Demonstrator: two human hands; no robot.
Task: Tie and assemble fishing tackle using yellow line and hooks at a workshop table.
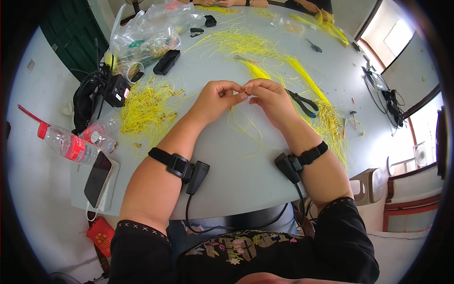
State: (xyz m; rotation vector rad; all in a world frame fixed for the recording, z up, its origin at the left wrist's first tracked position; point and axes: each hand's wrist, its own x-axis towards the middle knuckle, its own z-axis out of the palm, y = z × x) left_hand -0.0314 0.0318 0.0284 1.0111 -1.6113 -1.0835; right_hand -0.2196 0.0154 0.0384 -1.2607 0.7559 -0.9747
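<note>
Left hand: the left hand [218, 98] is curled above the middle of the table, its thumb and forefinger closed in a pinch; a strand appears to be held there.
Right hand: the right hand [269, 97] is brought fingertip to fingertip with it, thumb and forefinger likewise pinched; what is gripped is too small to be made out.
Strand: a thin, glossy yellow strand [261, 137] is hung in a loose loop below the fingertips, towards the near edge of the smooth pale-grey table [227, 194]; its upper end is hidden.
Handling: very light, limp and springy handling is to be expected, perhaps slippery; best taken close to its end, between fingertip pads, without hard pulling.
Left edge: a tangled yellow heap with golden-brown ends [147, 111] is spread nearer this side.
Right edge: a long yellow bundle of strands [305, 78] is laid towards this side, with a black-and-blue-handled hand tool [298, 98] just beside the right wrist.
</note>
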